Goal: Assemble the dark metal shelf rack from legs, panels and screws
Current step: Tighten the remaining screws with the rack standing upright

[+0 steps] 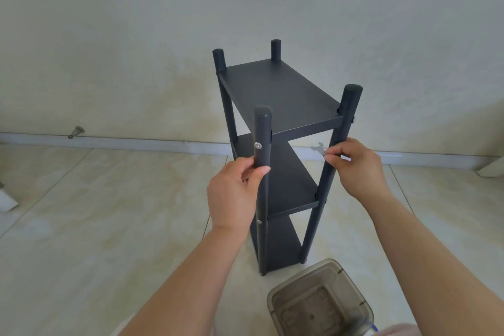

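The dark shelf rack (283, 123) stood upright on the tiled floor (95, 226), close to the pale wall (163, 22) behind it. It counted four round legs and three flat panels, one above the other. The top panel (281, 95) sat just below the four capped leg ends. The middle panel (289, 180) and the bottom panel (281, 245) lay beneath it, each meeting the legs at its corners.

Two silver screw heads showed on the near-left leg (262, 172): one screw (257, 145) level with the top panel, one lower (259, 222) at the middle panel.

The two hands were apart, one on each near leg of the rack. The left hand (234, 194) gripped the near-left leg just below the upper screw, with thumb and fingers curled round the tube. The right hand (354, 166) pinched one small silver wrench (318, 149) against the near-right leg (331, 172), below the top panel.

One clear plastic container (321, 305) stood on the floor in front of the rack, near its near-right foot. One small metal fitting (75, 132) sat at the base of the wall, well to the rack's left.
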